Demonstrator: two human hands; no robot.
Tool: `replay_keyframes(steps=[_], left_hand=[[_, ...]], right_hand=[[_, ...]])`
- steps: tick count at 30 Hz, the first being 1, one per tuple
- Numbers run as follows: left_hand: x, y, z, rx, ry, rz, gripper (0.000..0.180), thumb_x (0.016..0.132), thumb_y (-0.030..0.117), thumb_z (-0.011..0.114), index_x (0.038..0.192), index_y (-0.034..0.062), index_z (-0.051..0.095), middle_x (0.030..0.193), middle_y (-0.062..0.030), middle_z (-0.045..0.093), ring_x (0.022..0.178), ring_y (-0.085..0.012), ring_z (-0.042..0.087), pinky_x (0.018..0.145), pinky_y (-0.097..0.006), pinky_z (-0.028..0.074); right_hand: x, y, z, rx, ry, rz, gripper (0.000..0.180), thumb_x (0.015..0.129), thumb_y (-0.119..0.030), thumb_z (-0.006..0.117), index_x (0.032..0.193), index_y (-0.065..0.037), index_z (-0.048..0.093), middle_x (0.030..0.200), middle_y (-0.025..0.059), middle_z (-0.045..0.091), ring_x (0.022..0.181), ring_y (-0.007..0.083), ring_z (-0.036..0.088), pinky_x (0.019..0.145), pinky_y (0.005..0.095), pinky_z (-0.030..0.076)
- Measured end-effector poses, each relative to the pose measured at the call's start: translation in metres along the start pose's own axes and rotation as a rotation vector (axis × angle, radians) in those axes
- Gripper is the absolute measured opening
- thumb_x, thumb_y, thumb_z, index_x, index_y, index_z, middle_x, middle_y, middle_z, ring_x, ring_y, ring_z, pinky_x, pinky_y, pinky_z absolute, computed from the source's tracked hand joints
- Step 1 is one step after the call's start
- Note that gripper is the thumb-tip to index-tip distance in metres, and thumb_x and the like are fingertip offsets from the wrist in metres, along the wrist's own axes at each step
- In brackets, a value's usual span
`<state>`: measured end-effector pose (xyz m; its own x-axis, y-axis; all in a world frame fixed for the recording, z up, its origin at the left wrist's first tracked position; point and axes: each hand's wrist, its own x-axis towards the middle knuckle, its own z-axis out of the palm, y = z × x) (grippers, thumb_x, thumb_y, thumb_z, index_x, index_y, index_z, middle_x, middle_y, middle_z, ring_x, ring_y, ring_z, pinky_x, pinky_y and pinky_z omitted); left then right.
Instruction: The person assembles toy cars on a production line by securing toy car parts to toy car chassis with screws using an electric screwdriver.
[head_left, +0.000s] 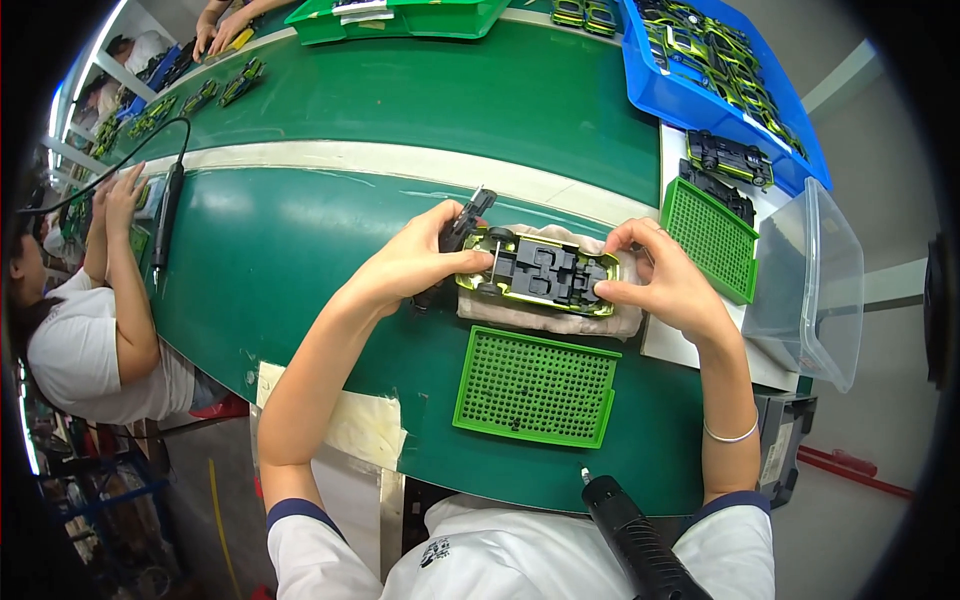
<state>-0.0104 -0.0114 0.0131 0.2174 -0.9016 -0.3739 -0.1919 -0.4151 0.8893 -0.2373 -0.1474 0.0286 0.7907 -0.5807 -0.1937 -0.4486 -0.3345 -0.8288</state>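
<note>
Mid-frame, a glossy yellow-green toy car body (548, 272), black plastic inside, lies open side up on a folded pale cloth (572, 321). Its long axis runs left to right, dipping slightly rightward, front unclear. The left hand (425, 255) grips a black plastic part (466, 221), thumb on the body's left end; the right hand (675, 278) pinches the other

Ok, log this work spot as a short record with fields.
Workpiece: yellow-green and black plastic toy car, upside down
Underlay: folded beige cloth
Left fingers: hold a slim black plastic part at the car's left end
Right fingers: on the car's right end
Near side: lime-green rectangular perforated plastic tray on green table
Tool: black cylindrical power screwdriver, lower right
Right side: blue plastic bin of yellow-green toy cars; clear plastic box
</note>
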Motion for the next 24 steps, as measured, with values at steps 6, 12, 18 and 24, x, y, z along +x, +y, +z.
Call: replay_keyframes(steps=[6, 12, 18, 24], left_hand=[[0.000, 0.009, 0.003, 0.011, 0.023, -0.042, 0.041, 0.069, 0.019, 0.066, 0.102, 0.0006, 0.050, 0.088, -0.0081, 0.054, 0.082, -0.0143, 0.049, 0.075, -0.027, 0.039], [0.006, 0.003, 0.000, 0.093, 0.012, -0.025, 0.038, 0.073, 0.020, 0.063, 0.103, 0.0041, 0.048, 0.079, -0.0003, 0.051, 0.065, -0.0058, 0.042, 0.051, -0.021, 0.032], [0.004, 0.012, -0.004, 0.139, -0.025, -0.015, 0.037, 0.073, 0.019, 0.063, 0.103, 0.0051, 0.047, 0.076, -0.0001, 0.049, 0.064, -0.0061, 0.042, 0.051, -0.021, 0.032], [0.004, 0.003, -0.001, 0.099, 0.010, -0.008, 0.038, 0.073, 0.021, 0.064, 0.103, 0.0053, 0.048, 0.074, -0.0003, 0.049, 0.061, -0.0065, 0.041, 0.050, -0.022, 0.032]], right_hand=[[0.001, 0.004, 0.001, -0.017, 0.023, -0.025, 0.035, 0.064, -0.016, 0.072, 0.091, -0.006, 0.052, 0.086, -0.0018, 0.039, 0.061, 0.0066, 0.027, 0.053, 0.0198, 0.027], [0.001, 0.000, 0.002, -0.061, 0.039, 0.006, 0.036, 0.063, -0.022, 0.073, 0.089, -0.006, 0.054, 0.089, 0.0053, 0.048, 0.081, 0.0180, 0.046, 0.071, 0.0279, 0.039], [0.002, 0.005, 0.005, -0.059, 0.054, -0.070, 0.035, 0.065, -0.016, 0.072, 0.090, -0.005, 0.052, 0.085, -0.0013, 0.039, 0.061, 0.0070, 0.029, 0.053, 0.0203, 0.028], [0.001, 0.002, 0.005, -0.086, 0.052, -0.070, 0.034, 0.066, -0.015, 0.072, 0.091, -0.006, 0.052, 0.087, -0.0013, 0.038, 0.060, 0.0059, 0.029, 0.053, 0.0197, 0.028]])
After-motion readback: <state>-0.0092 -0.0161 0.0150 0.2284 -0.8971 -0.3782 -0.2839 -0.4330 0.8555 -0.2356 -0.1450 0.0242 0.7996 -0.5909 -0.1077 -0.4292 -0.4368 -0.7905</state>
